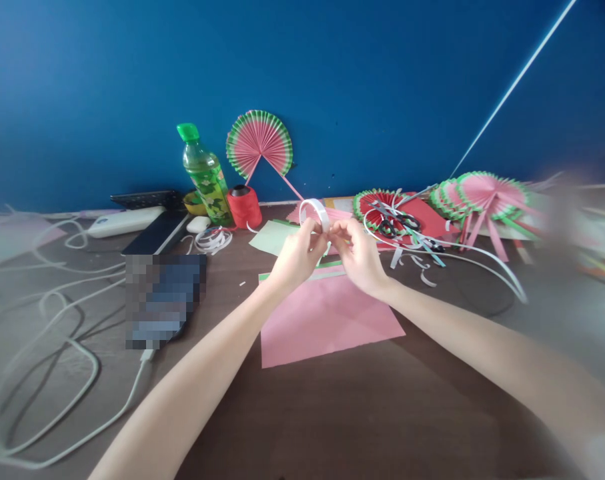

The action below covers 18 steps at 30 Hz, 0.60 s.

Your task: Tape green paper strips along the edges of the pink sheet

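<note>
A roll of white tape [324, 215] is held up over the desk between both hands. My left hand [299, 252] grips its lower side with closed fingers. Close beside it, my right hand [358, 257] pinches at the roll's lower right edge, where the tape's end seems to be; the fingertips partly hide it. Beneath the hands lies a pink paper sheet [327, 323] with a green and white strip along its far edge. Behind them are a pale green sheet [273, 238] and some pleated pink paper [339, 212], partly covered by the hands.
A pleated paper fan [259, 143] leans on the blue wall, beside a red thread spool [244, 208] and a green bottle [206, 177]. Scissors [395, 220] and more fans [492, 193] lie right. A phone [169, 300] with a white cable [97, 367] lies left.
</note>
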Each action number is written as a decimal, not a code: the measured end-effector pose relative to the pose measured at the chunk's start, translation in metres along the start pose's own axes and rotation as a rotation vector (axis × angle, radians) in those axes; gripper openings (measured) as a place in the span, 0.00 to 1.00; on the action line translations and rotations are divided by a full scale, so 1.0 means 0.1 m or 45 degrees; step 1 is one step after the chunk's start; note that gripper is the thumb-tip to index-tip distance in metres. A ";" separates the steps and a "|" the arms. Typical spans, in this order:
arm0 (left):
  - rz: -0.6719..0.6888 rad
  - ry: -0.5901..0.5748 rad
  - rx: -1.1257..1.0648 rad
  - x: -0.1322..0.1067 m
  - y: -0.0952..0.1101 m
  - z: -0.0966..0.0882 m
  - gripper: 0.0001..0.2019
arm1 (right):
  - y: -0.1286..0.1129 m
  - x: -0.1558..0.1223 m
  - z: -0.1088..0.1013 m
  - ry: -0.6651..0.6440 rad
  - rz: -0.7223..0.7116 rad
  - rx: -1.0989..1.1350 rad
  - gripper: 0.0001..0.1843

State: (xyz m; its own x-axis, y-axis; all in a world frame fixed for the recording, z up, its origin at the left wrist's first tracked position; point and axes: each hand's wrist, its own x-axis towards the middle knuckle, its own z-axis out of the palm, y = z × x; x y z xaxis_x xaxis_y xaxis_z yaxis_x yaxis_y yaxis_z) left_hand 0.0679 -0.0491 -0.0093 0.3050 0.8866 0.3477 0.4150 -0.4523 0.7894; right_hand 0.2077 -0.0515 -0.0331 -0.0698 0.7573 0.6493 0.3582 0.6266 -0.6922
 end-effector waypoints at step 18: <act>-0.343 -0.182 -0.980 0.11 0.02 -0.09 0.05 | 0.00 0.00 0.02 0.085 -0.210 -0.086 0.03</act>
State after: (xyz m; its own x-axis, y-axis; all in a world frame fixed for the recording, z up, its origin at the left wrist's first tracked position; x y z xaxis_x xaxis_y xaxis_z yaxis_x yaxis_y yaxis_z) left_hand 0.0646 -0.0394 0.0003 0.4068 0.9108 0.0707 -0.1981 0.0123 0.9801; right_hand 0.2058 -0.0510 -0.0343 -0.0718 0.6304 0.7730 0.4091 0.7254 -0.5536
